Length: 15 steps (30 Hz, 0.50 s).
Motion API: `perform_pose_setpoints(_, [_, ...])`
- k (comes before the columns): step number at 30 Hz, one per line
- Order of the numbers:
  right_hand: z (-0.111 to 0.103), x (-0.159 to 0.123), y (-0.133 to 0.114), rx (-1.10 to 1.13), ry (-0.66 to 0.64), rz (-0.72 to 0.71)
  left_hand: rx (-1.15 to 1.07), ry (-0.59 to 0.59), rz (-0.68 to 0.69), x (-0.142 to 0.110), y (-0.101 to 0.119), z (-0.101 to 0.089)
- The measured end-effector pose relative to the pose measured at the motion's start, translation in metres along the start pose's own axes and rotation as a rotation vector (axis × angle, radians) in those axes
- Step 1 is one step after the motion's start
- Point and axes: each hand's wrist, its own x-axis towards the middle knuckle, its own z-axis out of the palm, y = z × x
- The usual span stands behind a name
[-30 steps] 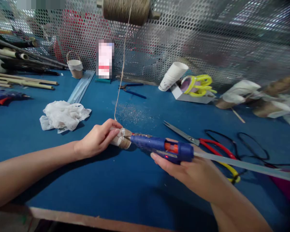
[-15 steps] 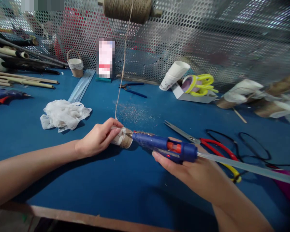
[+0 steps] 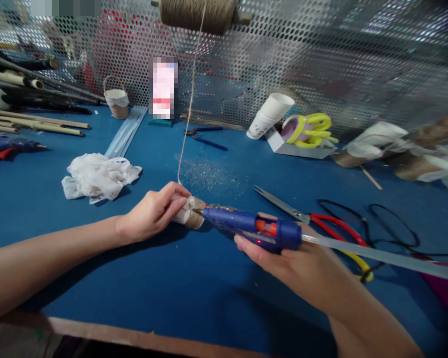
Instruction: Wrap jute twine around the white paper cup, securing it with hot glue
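Observation:
My left hand (image 3: 157, 211) is closed round a small paper cup (image 3: 192, 219) lying on its side, partly wrapped in twine. A strand of twine (image 3: 189, 114) runs down to the cup from a spool (image 3: 197, 17) overhead. In my right hand (image 3: 287, 263) is a blue hot glue gun (image 3: 246, 223), its red light lit. A long clear glue stick (image 3: 358, 252) sticks out of its back end. The gun's nozzle is right at the cup's twine-wrapped side; whether they touch I cannot tell. My palm hides part of the cup.
Red-and-yellow-handled scissors (image 3: 332, 226) lie to the right by a black cord. White lace (image 3: 100, 176), a second glue gun (image 3: 11, 145) and sticks are on the left. Behind are pliers (image 3: 207, 136), stacked paper cups (image 3: 271, 114), a little basket (image 3: 117, 103) and a mesh panel.
The glue gun has shifted very slightly left, its nozzle a little along the cup's side. My left hand and the cup stay in place.

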Motion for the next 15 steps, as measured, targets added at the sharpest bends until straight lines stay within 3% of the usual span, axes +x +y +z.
perform_pose_setpoints(4, [-0.0007, -0.0004, 0.0036, -0.187, 0.072, -0.116, 0.053, -0.017, 0.064, -0.0009, -0.0017, -0.0015])
perform_pose_setpoints(8, [-0.0044, 0.0006, 0.005, -0.194, 0.02, -0.161, 0.117, -0.044, 0.164, -0.0011, -0.0034, -0.0042])
perform_pose_setpoints(15, [-0.0059, -0.0038, 0.006, -0.065, -0.077, -0.043, 0.152, -0.06, 0.251, -0.0028, -0.0064, -0.0048])
